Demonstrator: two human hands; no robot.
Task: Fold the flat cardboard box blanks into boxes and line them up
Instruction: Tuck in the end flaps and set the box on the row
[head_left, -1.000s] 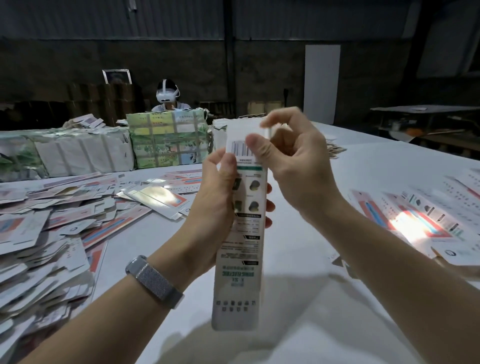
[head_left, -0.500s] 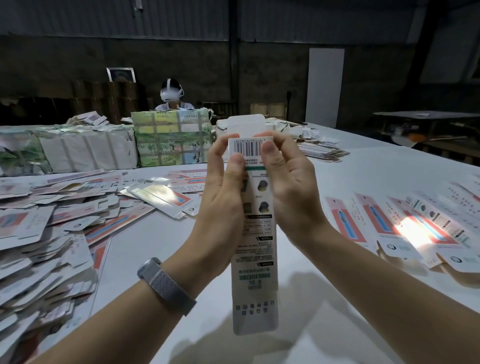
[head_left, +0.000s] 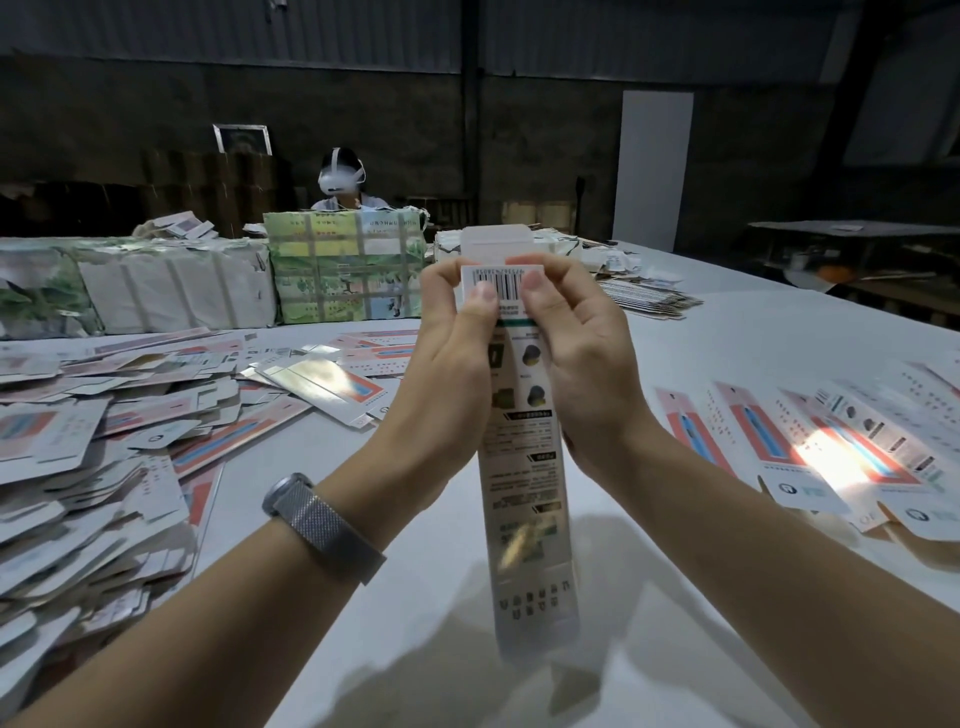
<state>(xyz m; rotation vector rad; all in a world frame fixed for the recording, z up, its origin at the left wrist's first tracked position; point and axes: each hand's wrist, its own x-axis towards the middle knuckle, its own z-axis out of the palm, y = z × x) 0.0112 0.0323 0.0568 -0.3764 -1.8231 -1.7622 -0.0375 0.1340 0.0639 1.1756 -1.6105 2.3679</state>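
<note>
Since a second ago the right hand (head_left: 582, 364) has come down from above the carton's top end to meet the left hand (head_left: 447, 364), and both thumbs now press on the barcode panel, so the end flap looks to be in the middle of being folded over and tucked; I judge this box's top closure to be nearly made, with the lining-up not yet begun. The fingers of both hands are curled round the upper part of the long box (head_left: 524, 467), thumbs in front and the other fingers hidden behind it, so the grip is tight at the top and nothing holds the lower end. The box is held upright in the air over the near middle of the table (head_left: 753, 353), its lower end hanging free toward the camera. It is a slim, tall white carton with dark print, small product pictures and a green stripe below the barcode, and a plain white tuck flap (head_left: 496, 241) stands up behind the thumbs. Flat blanks lie heaped at the left (head_left: 93, 467), and a row of printed pieces (head_left: 831, 441) lies at the right.
</note>
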